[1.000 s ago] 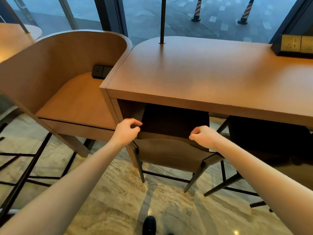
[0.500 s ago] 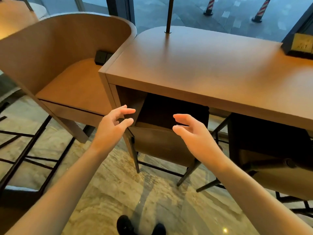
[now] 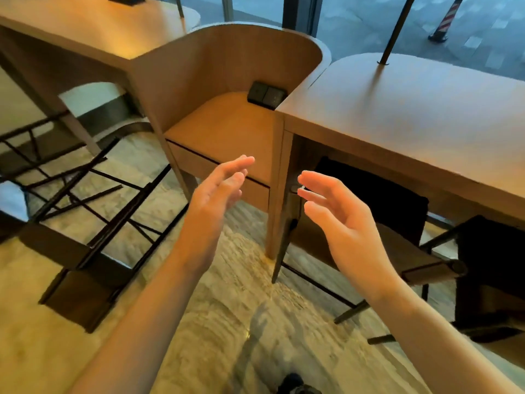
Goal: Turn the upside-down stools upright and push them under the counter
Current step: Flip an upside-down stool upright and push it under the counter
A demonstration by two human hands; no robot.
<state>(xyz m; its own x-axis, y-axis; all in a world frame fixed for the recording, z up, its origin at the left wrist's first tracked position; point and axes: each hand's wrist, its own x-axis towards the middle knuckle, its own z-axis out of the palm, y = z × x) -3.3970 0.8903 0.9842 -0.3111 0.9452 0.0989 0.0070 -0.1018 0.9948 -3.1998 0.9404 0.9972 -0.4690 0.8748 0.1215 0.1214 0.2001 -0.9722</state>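
I have both hands up in front of me with nothing in them: my left hand (image 3: pixel 218 191) has its fingers nearly straight and pointing up toward the alcove, my right hand (image 3: pixel 338 214) has its fingers loosely spread and lightly bent, and the two are apart with palms turned toward each other. Neither touches any furniture. Just beyond my right hand an upright stool (image 3: pixel 377 240) sits tucked under the bench (image 3: pixel 420 120), its brown seat partly sticking out past the bench edge and its dark backrest in the shadow beneath the top. Its black legs stand on the marble floor (image 3: pixel 216 322), one of them right beside the bench's wooden leg (image 3: pixel 277 194). A second stool (image 3: pixel 488 268) shows at the far right edge, also under the bench, though I can only see part of it. To my left an upside-down stool (image 3: pixel 82 251) lies on the floor with its black legs and crossbars pointing up and away, its dark seat down near me; it is well apart from both hands. Between the two benches is a curved wooden alcove (image 3: pixel 227 81) with a black socket panel (image 3: pixel 265 95) on its wall
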